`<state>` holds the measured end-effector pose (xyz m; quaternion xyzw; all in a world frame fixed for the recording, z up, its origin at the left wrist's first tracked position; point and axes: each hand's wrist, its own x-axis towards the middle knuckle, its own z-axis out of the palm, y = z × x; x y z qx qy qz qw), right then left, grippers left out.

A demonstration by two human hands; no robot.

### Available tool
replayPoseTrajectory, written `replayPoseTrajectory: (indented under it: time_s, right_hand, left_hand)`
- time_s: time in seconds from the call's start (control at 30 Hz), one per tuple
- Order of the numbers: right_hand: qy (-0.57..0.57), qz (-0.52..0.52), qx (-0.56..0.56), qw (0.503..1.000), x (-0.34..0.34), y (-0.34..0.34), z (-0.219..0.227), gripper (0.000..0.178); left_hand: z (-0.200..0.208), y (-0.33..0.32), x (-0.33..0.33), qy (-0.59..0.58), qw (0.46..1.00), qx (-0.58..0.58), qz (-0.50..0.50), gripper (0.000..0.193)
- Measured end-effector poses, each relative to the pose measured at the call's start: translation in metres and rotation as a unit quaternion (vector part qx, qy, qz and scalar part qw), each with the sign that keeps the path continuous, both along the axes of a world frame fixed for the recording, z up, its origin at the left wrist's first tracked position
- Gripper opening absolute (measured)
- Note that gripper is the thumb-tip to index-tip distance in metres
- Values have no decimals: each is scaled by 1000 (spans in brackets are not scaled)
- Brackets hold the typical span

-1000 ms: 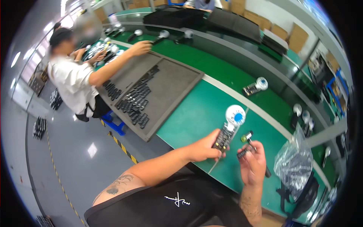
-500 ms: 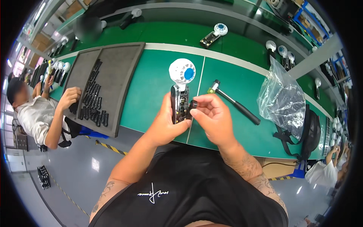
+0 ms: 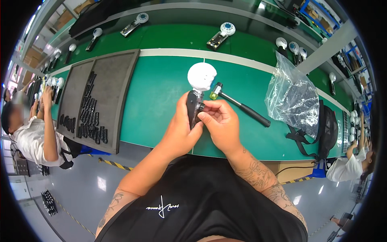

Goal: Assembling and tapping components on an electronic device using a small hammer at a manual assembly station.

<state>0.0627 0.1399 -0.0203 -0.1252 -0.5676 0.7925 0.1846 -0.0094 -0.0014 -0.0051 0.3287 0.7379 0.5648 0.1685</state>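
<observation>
Rising above both hands, the handheld device [image 3: 199,76] has a smooth, glossy white head, round as a ball, on a slim black handle with rounded edges. The handle stands nearly upright between the hands, its open inner side toward the right one. A small black part [image 3: 201,107], short and dark, sits at that inner side by the right fingertips; whether it is seated in the handle cannot be told.

Curled round the lower handle, the left hand [image 3: 177,119] holds the device firmly, thumb along the near side, most fingers hidden behind. The right hand [image 3: 221,127] is nearly closed — thumb and forefinger pinching the small black part, the other fingers folded in. Both forearms angle inward from below, so that the hands almost meet.

Just beyond the right hand, to its right, lies a hammer [image 3: 250,111] with a metal shaft, a black grip and a head with one translucent yellow-green face. It rests on the flat green table [image 3: 161,84]. Farther right of that hand are a crinkled clear plastic bag [image 3: 292,99] and a black fabric bag [image 3: 329,135] with loose straps.

Left of the left hand, a matt grey tray [image 3: 113,92] with a raised rim carries rows of small black pieces [image 3: 89,117]. Past it, a co-worker in a white shirt [image 3: 34,131] reaches forward. Ahead of both hands — across a pale strip — similar devices [image 3: 218,40] lie on a darker green surface [image 3: 177,38].
</observation>
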Motion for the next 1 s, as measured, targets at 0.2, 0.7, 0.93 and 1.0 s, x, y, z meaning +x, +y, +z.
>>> replayPoseTrajectory:
  time_s: [0.2,0.7,0.93,1.0]
  right_hand:
    - [-20,-30,104,994,-2,2,4,36]
    - [-195,-18,647,737,16,102,2,29]
    - [-204,-9,611,765,8,99,3,18]
    - [-207,-5,582,786,11,95,15,17]
  left_hand:
    - [-14,5,-8,102,994,28,19,74]
    - [-37,-24,-35,-415,871,262,-36,67]
    - [-28,-28,-21,-360,903,231,-40,67]
    - [-23,-28,-19,-354,908,221,-41,67]
